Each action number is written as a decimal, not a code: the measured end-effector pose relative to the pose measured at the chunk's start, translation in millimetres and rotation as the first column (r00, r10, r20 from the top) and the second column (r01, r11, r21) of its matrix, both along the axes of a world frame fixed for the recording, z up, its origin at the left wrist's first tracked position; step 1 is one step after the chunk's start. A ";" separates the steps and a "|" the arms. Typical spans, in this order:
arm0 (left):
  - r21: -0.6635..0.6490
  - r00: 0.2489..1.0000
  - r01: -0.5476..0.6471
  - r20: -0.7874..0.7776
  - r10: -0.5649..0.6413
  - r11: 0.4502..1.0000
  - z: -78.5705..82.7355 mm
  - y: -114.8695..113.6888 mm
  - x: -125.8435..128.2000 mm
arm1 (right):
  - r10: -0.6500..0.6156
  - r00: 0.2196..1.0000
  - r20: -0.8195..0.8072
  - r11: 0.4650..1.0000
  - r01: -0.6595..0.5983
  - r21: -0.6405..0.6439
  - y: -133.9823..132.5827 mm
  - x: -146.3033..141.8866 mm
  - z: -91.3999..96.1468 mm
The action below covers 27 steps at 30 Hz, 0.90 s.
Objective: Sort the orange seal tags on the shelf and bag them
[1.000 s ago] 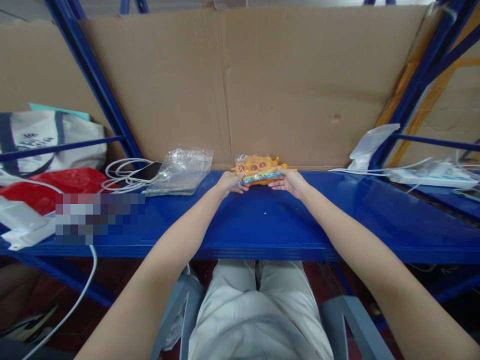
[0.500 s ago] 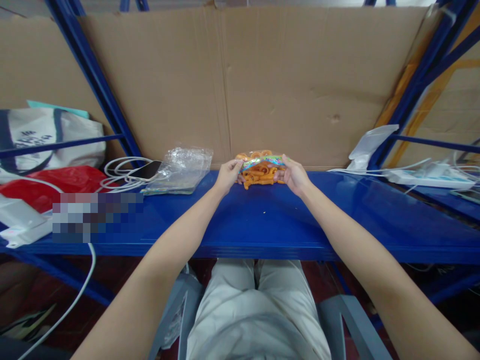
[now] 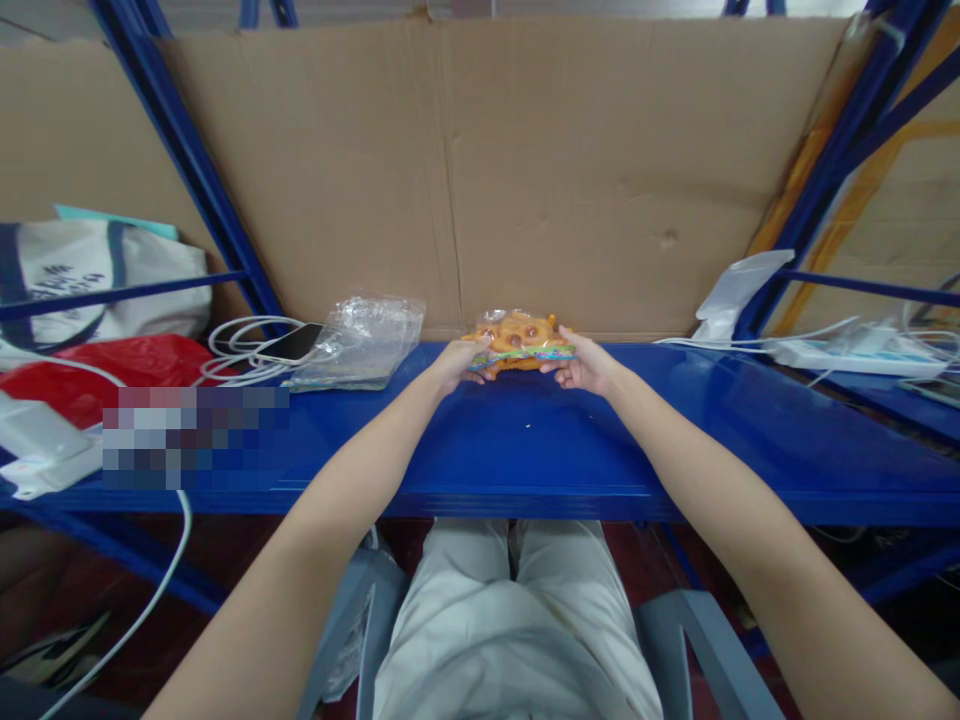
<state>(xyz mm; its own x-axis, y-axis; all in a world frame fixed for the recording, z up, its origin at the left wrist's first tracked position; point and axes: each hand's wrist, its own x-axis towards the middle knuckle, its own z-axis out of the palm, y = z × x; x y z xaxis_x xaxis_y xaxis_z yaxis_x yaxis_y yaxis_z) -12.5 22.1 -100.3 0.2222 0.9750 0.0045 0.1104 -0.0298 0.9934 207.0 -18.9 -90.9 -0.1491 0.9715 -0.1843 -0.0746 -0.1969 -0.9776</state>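
Note:
A clear plastic bag (image 3: 517,330) with orange plastic parts in it rests near the back of the blue shelf, and a colourful printed strip runs along its front edge. My left hand (image 3: 459,365) grips the left end of that strip. At the right end, my right hand (image 3: 581,365) holds the same bag between thumb and fingers. Some more orange pieces show under and behind the bag. What kind of parts they are I cannot make out.
Clear plastic bags (image 3: 367,345) lie to the left, beside a phone (image 3: 292,342) and coiled white cable (image 3: 225,350). A red bag (image 3: 127,365) is farther left. A white power strip (image 3: 862,358) sits at the right. Cardboard (image 3: 562,170) stands behind the shelf (image 3: 525,450).
The printed strip has come down towards me, from the bag's upper part to its front edge. Both hands have turned and lowered slightly with it.

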 end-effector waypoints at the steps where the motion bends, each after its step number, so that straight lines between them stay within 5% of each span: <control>1: 0.013 1.000 -0.009 -0.010 0.009 1.000 -0.5 -0.1 0.4 | -0.013 1.000 0.020 1.000 0.013 -0.004 0.2 -0.6 -1.3; 7: 0.153 0.997 -0.075 -0.022 0.079 0.985 -2.4 2.9 4.3 | -0.153 0.984 -0.090 0.973 0.165 0.159 -1.1 -15.0 -1.4; 13: 0.287 0.994 -0.092 0.081 0.072 0.953 -1.0 0.6 9.5 | -0.071 0.973 -0.220 0.937 0.141 0.320 -5.7 -23.0 3.8; 19: 0.245 0.996 -0.091 0.038 0.085 0.965 -0.9 0.7 4.3 | -0.035 0.989 -0.147 0.951 0.078 0.300 -5.9 -15.8 2.6; 27: 0.057 0.974 0.105 -0.208 -0.091 0.993 -2.7 -2.6 -1.1 | -0.014 0.999 0.041 0.986 0.007 0.168 -2.0 -8.1 -4.2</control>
<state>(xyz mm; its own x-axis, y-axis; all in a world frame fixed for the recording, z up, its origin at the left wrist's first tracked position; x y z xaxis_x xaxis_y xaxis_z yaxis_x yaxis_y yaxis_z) -13.6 19.5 -103.0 0.3195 0.9475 0.0134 0.3046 -0.1161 0.9454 198.9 -20.9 -95.1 -0.1342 0.9906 -0.0248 -0.0340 -0.0296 -0.9990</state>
